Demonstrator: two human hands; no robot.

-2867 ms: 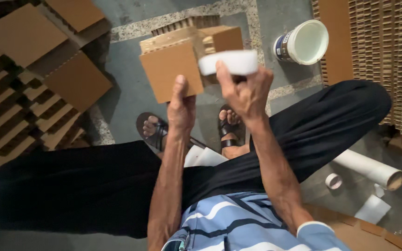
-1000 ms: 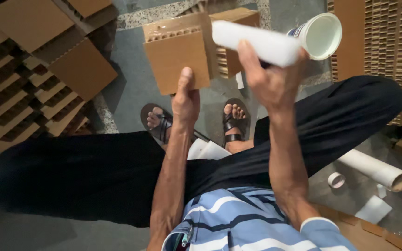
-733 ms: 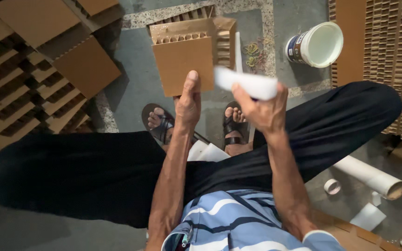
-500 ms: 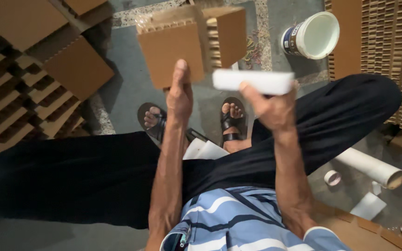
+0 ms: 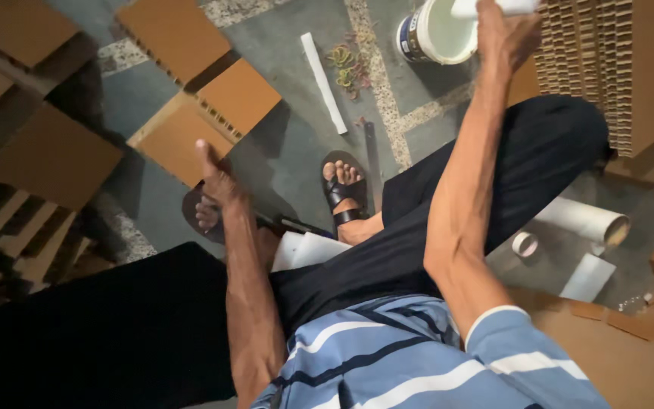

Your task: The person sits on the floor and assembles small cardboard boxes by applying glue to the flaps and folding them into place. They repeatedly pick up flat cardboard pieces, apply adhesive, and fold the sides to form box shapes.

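Cardboard box piece [image 5: 191, 125] — the left hand [image 5: 217, 178] has its grip closed on the near edge, thumb on top, down by the floor [image 5: 297, 144]. The right hand [image 5: 505, 34] is up high, fingers wrapped tight around a white tube [image 5: 493, 7] (mostly cut off by the top edge), just beside the white bucket [image 5: 433, 34]. Rubber bands [image 5: 346, 67] lie near a white strip [image 5: 324, 82].
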